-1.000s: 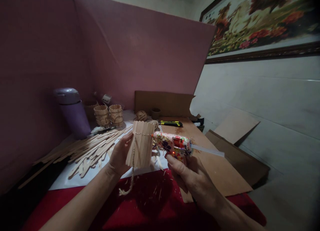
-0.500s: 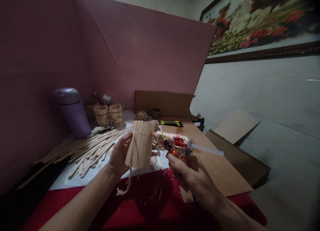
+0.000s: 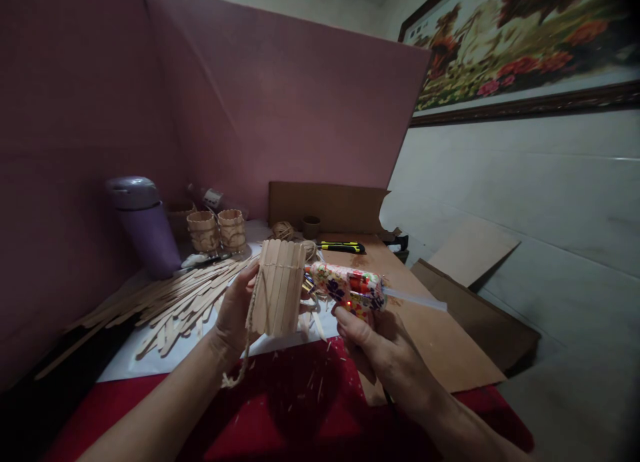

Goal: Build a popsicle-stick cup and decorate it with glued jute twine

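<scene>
My left hand [image 3: 236,309] grips a cup made of upright wooden craft sticks [image 3: 281,295], held above the table's near edge. A thin cord crosses the sticks near the top, and a thicker rope [image 3: 247,342] hangs down the cup's left side with a frayed end. In my right hand [image 3: 373,345] is a flower-patterned hot glue gun [image 3: 345,285], a red light glowing on it. Its orange nozzle points left, at or very near the cup's right side; contact cannot be made out. A clear glue stick [image 3: 417,299] sticks out of its back.
Loose craft sticks [image 3: 185,305] lie fanned out at left, near a purple tumbler [image 3: 145,229]. Two finished stick cups [image 3: 231,230] stand behind. Twine balls [image 3: 283,231], a yellow-black utility knife [image 3: 343,247] and a cardboard sheet [image 3: 430,342] lie farther back and right.
The stick cup has turned in my left hand and shifted slightly left, and the rope end has swung left. The glue gun has hardly moved.
</scene>
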A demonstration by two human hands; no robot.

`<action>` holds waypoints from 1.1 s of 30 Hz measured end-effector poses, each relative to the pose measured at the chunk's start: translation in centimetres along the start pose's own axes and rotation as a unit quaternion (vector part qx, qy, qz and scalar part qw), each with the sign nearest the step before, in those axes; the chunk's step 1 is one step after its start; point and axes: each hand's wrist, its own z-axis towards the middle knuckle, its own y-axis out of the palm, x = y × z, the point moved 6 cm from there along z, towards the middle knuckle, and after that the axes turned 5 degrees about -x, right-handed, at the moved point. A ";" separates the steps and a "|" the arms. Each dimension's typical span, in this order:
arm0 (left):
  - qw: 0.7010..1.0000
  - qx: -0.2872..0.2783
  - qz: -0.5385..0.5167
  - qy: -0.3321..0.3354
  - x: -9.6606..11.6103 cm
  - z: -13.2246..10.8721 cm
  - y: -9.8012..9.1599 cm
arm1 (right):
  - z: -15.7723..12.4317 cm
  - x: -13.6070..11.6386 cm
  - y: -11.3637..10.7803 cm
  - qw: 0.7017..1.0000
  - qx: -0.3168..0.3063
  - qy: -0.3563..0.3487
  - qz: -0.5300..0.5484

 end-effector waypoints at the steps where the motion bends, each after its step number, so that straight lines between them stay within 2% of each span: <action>1: 1.000 0.009 0.001 0.007 0.1 0.0 0.0 | 0.0 0.0 0.0 1.000 0.001 0.002 -0.002; 7: 1.000 0.008 0.004 -0.005 0.2 -0.1 0.5 | 0.0 0.0 0.2 1.000 0.006 0.003 0.001; 23: 1.000 0.015 0.010 -0.007 0.1 0.0 -0.1 | 0.0 -0.2 0.4 1.000 -0.005 0.004 -0.003; 29: 1.000 -0.013 0.019 -0.011 0.2 0.1 0.0 | 0.1 -0.3 0.4 1.000 -0.010 0.003 0.001; 33: 1.000 -0.013 0.013 -0.018 0.2 0.1 -0.1 | 0.2 -0.7 0.4 1.000 -0.006 -0.007 0.004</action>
